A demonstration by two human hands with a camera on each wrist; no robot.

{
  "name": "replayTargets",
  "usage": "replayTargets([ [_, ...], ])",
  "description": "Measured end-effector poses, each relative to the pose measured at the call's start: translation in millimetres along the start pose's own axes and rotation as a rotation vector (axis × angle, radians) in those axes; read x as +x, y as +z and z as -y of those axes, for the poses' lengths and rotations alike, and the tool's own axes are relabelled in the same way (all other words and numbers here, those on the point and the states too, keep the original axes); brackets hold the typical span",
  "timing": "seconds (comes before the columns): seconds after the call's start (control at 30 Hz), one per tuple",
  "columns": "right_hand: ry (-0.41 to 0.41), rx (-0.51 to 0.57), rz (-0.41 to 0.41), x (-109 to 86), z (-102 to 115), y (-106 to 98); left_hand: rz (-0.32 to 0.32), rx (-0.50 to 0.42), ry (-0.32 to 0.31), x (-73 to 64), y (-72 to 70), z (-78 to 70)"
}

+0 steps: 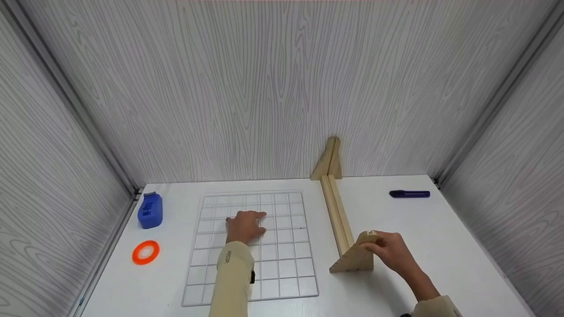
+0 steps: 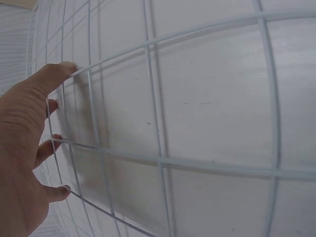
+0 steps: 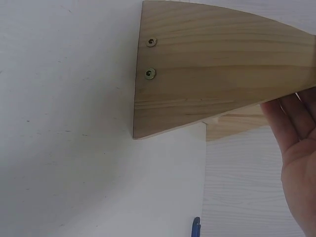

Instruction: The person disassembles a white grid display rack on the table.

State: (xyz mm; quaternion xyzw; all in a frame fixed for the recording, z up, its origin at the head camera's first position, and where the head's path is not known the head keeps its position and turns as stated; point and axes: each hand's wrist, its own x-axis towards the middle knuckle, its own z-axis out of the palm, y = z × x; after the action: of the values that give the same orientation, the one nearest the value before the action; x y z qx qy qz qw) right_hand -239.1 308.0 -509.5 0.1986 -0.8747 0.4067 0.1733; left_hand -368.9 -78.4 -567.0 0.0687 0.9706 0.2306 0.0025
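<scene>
My left hand [image 1: 245,226] lies over the white wire grid panel [image 1: 286,248], its fingers spread wide. In the left wrist view, the fingertips touch the panel's thin wires [image 2: 217,169], whose shadows fall on the white surface behind. My right hand [image 1: 393,252] grips the top of the near end piece of a wooden stand [image 1: 354,259], thumb on one side and fingers on the other. A grooved wooden bar [image 1: 335,211] joins this end to a similar upright at the back. Two screws [image 3: 151,58] show in the near end piece in the right wrist view.
A blue tape dispenser [image 1: 150,211] and an orange ring-shaped roll [image 1: 146,252] sit at the left of the white table [image 1: 169,281]. To the right lies a dark blue utility knife [image 1: 410,193]. Wood-patterned panels [image 1: 264,88] enclose the back and sides.
</scene>
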Motion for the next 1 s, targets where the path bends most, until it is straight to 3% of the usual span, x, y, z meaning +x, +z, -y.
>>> replayTargets([
  [0.1,0.010,-0.012,-0.008,-0.9,3.9,1.4,0.014,0.002,-0.002,-1.7,-1.3,-0.3],
  [0.3,0.032,-0.012,-0.006,-3.7,-18.3,4.7,0.036,0.023,-0.001,-0.7,1.0,-0.8],
  [0.57,0.061,0.045,0.022,-2.7,-18.3,4.3,0.013,0.051,0.008,-2.2,2.7,0.2],
  [0.73,0.038,0.042,0.017,-1.8,-17.1,4.2,0.029,0.047,0.002,-4.7,-0.6,0.1],
  [0.87,0.040,0.031,0.018,-1.8,-16.7,1.9,0.025,0.096,-0.014,-4.0,-9.1,1.2],
  [1.0,0.087,0.015,0.035,-1.8,-16.6,-1.3,-0.009,0.168,-0.048,-0.5,-32.2,-2.9],
])
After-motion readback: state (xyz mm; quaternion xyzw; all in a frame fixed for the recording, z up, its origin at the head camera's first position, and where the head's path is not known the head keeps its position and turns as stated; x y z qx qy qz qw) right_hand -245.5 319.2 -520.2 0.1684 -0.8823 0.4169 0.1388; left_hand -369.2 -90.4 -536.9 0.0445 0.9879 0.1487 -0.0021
